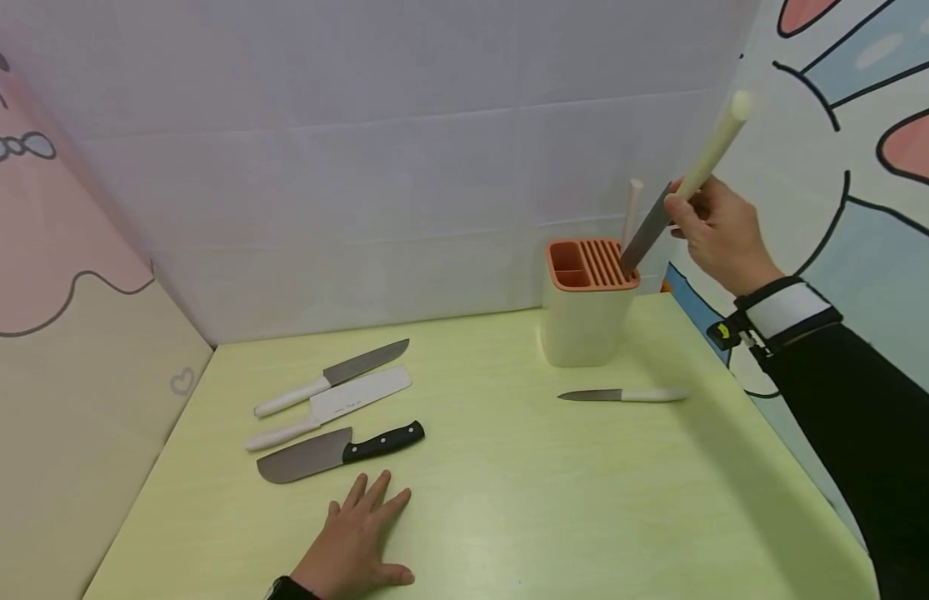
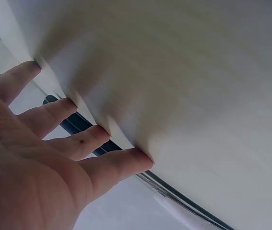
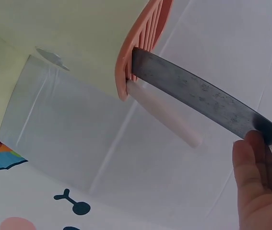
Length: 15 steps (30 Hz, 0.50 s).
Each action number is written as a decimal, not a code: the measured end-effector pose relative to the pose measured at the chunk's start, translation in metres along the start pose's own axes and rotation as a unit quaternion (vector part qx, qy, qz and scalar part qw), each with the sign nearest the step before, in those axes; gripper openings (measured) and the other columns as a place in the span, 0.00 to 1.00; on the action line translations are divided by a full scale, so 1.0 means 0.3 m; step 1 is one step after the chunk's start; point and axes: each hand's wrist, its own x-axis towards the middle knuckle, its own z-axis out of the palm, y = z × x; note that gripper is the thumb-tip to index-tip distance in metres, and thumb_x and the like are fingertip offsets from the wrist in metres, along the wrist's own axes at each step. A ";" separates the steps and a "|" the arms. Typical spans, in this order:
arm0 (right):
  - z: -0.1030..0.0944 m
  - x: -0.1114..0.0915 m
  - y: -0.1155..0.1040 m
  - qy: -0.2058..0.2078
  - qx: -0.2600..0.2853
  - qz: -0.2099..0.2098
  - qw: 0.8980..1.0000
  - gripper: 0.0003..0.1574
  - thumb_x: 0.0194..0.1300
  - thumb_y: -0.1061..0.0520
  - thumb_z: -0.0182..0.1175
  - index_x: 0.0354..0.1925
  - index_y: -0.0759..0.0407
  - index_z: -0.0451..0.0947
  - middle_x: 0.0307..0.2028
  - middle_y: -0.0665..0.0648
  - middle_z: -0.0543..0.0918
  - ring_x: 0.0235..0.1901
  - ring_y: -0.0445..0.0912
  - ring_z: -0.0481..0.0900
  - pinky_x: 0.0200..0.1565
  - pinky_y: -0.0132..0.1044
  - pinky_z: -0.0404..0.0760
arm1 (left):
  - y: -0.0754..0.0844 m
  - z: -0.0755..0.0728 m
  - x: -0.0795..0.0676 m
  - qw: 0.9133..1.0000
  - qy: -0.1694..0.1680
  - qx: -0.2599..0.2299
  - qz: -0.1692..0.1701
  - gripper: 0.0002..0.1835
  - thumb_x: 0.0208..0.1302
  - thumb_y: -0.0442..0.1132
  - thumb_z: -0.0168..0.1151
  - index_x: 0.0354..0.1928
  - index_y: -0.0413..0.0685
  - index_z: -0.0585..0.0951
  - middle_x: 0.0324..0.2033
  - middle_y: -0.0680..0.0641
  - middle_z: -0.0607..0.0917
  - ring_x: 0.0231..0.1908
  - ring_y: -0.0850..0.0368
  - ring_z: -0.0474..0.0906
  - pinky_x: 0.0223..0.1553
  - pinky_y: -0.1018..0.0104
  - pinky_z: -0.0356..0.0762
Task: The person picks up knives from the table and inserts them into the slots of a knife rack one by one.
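Observation:
My right hand (image 1: 722,233) pinches a kitchen knife (image 1: 710,157) with a long pale handle, where handle and blade meet. The knife tilts with its handle up to the right, and its blade tip is in a slot at the right of the knife holder (image 1: 584,330). In the right wrist view the grey blade (image 3: 193,91) runs from my fingers to the orange slotted top (image 3: 124,62). Fingers spread, my left hand (image 1: 352,533) rests its fingertips on the table, near a black-handled knife (image 1: 384,442).
Behind that knife lie a white-handled cleaver (image 1: 362,394) and a white-handled knife (image 1: 367,362). A small paring knife (image 1: 591,395) lies in front of the holder. Another pale handle (image 1: 632,208) stands up out of the holder. Walls border the table (image 1: 501,467) at the back and sides.

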 end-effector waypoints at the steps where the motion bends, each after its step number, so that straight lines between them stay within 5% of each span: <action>1: 0.001 0.002 -0.003 -0.006 -0.003 0.000 1.000 0.24 0.68 0.46 0.47 0.55 0.60 0.68 0.46 0.62 0.78 0.41 0.42 0.77 0.36 0.21 0.76 | 0.000 0.000 0.000 1.000 0.000 0.000 0.000 0.58 0.31 0.82 0.51 0.66 0.57 0.66 0.68 0.37 0.60 0.64 0.29 0.52 0.42 0.21 0.60; 8: 0.017 0.019 -0.015 -0.062 -0.020 0.019 0.998 0.26 0.69 0.42 0.44 0.55 0.57 0.66 0.47 0.62 0.78 0.40 0.46 0.77 0.36 0.25 0.77 | -0.005 0.003 0.003 1.000 -0.006 -0.003 0.002 0.58 0.30 0.82 0.50 0.65 0.57 0.67 0.67 0.37 0.60 0.63 0.29 0.53 0.41 0.21 0.61; 15: 0.047 0.045 0.008 -0.115 -0.035 0.044 0.992 0.31 0.68 0.38 0.41 0.58 0.58 0.64 0.50 0.66 0.77 0.44 0.56 0.78 0.41 0.44 0.80 | -0.004 0.006 0.000 1.000 -0.003 -0.006 0.000 0.58 0.30 0.82 0.51 0.66 0.57 0.67 0.67 0.37 0.60 0.63 0.29 0.53 0.41 0.21 0.61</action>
